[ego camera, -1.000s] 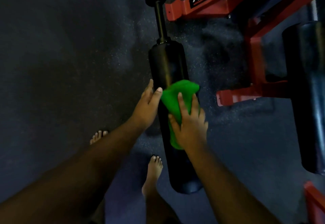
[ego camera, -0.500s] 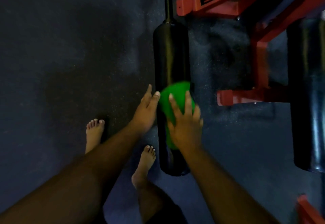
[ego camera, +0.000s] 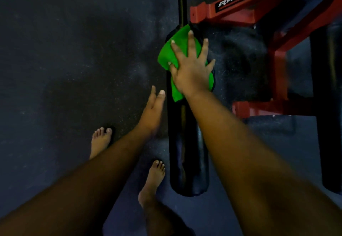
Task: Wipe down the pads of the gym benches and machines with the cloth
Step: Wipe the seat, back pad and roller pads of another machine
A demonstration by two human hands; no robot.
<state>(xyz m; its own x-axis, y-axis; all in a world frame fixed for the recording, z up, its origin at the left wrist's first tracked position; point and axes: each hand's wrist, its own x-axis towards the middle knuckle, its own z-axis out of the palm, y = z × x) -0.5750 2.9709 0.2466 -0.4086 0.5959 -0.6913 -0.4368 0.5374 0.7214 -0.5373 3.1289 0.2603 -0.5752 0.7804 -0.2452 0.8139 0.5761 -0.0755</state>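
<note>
The green cloth (ego camera: 169, 54) lies draped over the far end of the black roller pad (ego camera: 187, 143), a long padded cylinder hanging above the floor (ego camera: 64, 69). The right hand (ego camera: 190, 72) lies flat on the cloth, its fingers (ego camera: 191, 41) straight and spread wide, pressing the fabric against the pad; cloth shows beyond the fingertips, to the left of the thumb and under the wrist. Just past the fingertips the pad narrows to a black metal rod (ego camera: 182, 6). The left hand (ego camera: 152, 113) sits beside the pad's left flank, nearer the body than the cloth, fingers straight and held together; whether they touch the pad I cannot tell. To the right of the spread fingers stands a red machine frame (ego camera: 240, 16) with white lettering, and beyond it a second black pad (ego camera: 331, 106). Two bare feet (ego camera: 100, 139) stand on the dark speckled floor below the left hand.
</note>
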